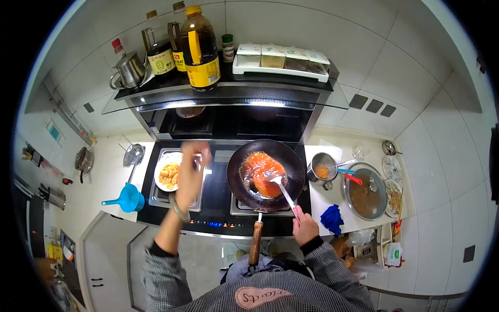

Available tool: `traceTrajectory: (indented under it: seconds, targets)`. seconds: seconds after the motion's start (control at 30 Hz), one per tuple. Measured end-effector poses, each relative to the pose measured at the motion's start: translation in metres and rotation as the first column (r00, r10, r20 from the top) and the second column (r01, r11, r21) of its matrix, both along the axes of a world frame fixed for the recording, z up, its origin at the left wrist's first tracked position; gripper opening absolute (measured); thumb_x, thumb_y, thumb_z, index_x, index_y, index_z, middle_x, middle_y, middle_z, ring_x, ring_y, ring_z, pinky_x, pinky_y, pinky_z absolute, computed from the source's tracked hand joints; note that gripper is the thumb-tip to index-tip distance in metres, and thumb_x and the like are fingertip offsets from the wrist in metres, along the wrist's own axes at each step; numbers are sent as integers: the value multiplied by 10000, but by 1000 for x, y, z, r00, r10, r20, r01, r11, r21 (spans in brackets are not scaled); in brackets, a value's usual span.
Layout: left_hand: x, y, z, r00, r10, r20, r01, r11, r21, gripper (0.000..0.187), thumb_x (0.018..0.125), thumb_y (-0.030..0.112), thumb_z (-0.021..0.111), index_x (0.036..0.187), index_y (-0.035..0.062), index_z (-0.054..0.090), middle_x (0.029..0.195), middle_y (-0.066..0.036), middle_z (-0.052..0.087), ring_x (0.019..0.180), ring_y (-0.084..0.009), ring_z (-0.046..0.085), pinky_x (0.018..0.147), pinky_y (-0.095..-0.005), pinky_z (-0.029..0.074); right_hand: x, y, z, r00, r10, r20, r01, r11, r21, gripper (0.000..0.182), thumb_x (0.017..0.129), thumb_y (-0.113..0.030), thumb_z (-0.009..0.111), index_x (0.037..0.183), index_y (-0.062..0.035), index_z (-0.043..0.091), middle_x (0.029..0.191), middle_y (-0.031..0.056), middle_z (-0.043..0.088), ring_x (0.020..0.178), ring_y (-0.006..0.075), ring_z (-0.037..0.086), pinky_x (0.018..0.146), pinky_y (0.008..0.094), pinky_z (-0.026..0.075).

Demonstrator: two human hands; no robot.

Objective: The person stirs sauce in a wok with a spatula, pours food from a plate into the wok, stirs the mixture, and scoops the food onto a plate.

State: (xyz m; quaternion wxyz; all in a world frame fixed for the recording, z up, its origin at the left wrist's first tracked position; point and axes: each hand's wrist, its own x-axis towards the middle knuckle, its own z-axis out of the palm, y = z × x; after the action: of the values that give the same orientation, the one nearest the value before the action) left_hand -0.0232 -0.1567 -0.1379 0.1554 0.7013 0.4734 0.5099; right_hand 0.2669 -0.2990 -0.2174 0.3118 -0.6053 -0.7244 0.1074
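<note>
A black wok with a wooden handle sits on the right burner, with glossy red sauce in it. My right hand is closed around the handle of a metal spatula, whose head rests in the sauce. Over the left side of the hob, my left hand is raised and smeared by motion, so its fingers cannot be made out. Just left of it, a white plate holds golden fried pieces.
A blue ladle cup and a strainer lie left of the hob. To the right are a metal pot, a blue cloth and a large basin. Bottles and a seasoning box stand on the shelf.
</note>
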Motion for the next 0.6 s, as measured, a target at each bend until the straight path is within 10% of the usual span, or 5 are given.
traceTrajectory:
  seconds: [0.2, 0.33, 0.4, 0.47, 0.6]
  targets:
    - [57, -154, -203, 951, -142, 274, 294, 687, -665, 377, 795, 317, 654, 959, 8, 515, 822, -51, 539, 736, -128, 530, 667, -260, 450, -10, 7, -55, 999, -6, -54, 2, 998, -62, 426, 774, -175, 576, 1189, -121, 493, 743, 158, 541, 691, 348, 559, 598, 435, 445]
    - [100, -194, -173, 630, 410, 660, 700, 69, -711, 280, 841, 306, 597, 878, 46, 501, 716, -21, 523, 592, -95, 516, 546, -242, 447, -12, 23, -30, 997, 64, -34, -58, 986, 154, 423, 783, -170, 564, 1194, -122, 480, 785, 160, 553, 707, 370, 558, 615, 445, 450]
    - [96, -196, -184, 625, 361, 692, 716, 87, -692, 255, 844, 291, 593, 831, 62, 483, 673, -5, 495, 543, -85, 487, 496, -236, 424, 9, 18, -68, 985, -168, 34, 172, 972, -162, 432, 776, -156, 555, 1198, -104, 474, 781, 172, 554, 705, 371, 557, 613, 448, 450]
    - [99, -196, -186, 613, 314, 725, 736, 106, -668, 242, 847, 275, 590, 784, 77, 465, 630, 10, 467, 494, -75, 457, 446, -231, 400, 5, -6, 2, 999, 50, -13, -50, 999, 14, 440, 770, -146, 552, 1200, -95, 476, 737, 174, 543, 689, 366, 554, 605, 449, 444]
    - [107, -199, -174, 654, 320, 685, 678, 153, -719, 287, 844, 271, 592, 701, 98, 412, 569, 26, 410, 448, -67, 402, 404, -224, 351, 11, -20, -68, 1000, 1, 20, -3, 997, 83, 443, 763, -171, 579, 1193, -104, 495, 713, 160, 536, 671, 348, 557, 594, 437, 441]
